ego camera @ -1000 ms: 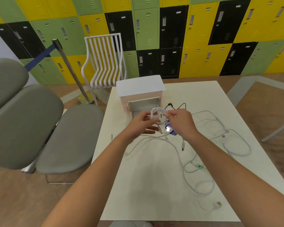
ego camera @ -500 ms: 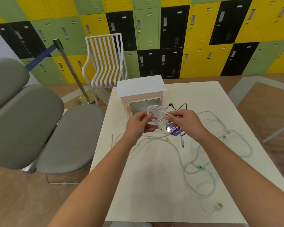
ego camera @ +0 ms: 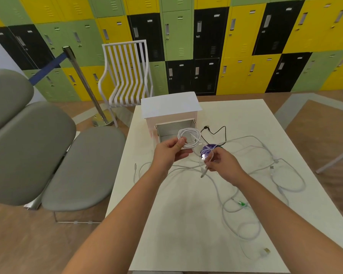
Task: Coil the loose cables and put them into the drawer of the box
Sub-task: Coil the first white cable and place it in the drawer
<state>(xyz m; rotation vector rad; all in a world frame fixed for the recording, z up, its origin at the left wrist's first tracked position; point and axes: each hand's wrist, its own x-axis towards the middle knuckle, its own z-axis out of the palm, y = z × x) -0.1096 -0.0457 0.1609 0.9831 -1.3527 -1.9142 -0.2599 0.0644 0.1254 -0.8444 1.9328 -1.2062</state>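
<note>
My left hand [ego camera: 169, 153] pinches a coiled white cable [ego camera: 189, 138] and holds it up just in front of the open drawer [ego camera: 174, 131] of the white box [ego camera: 170, 105]. My right hand [ego camera: 224, 165] pinches the loose tail of that same cable, and its plug [ego camera: 203, 173] dangles below my fingers. Several loose white cables [ego camera: 285, 175] sprawl over the right half of the white table [ego camera: 186, 224]. A black cable [ego camera: 216, 133] lies to the right of the box. The drawer's inside looks bare.
A round purple object [ego camera: 207, 151] sits on the table behind my right hand. Grey padded seats [ego camera: 48, 155] stand left of the table, with a white slatted chair [ego camera: 127, 76] and a barrier post [ego camera: 83, 82] beyond. Coloured lockers fill the far wall.
My right hand has moved away from the coil, down and to the right, drawing out the cable's tail. The left hand kept the coil near the drawer.
</note>
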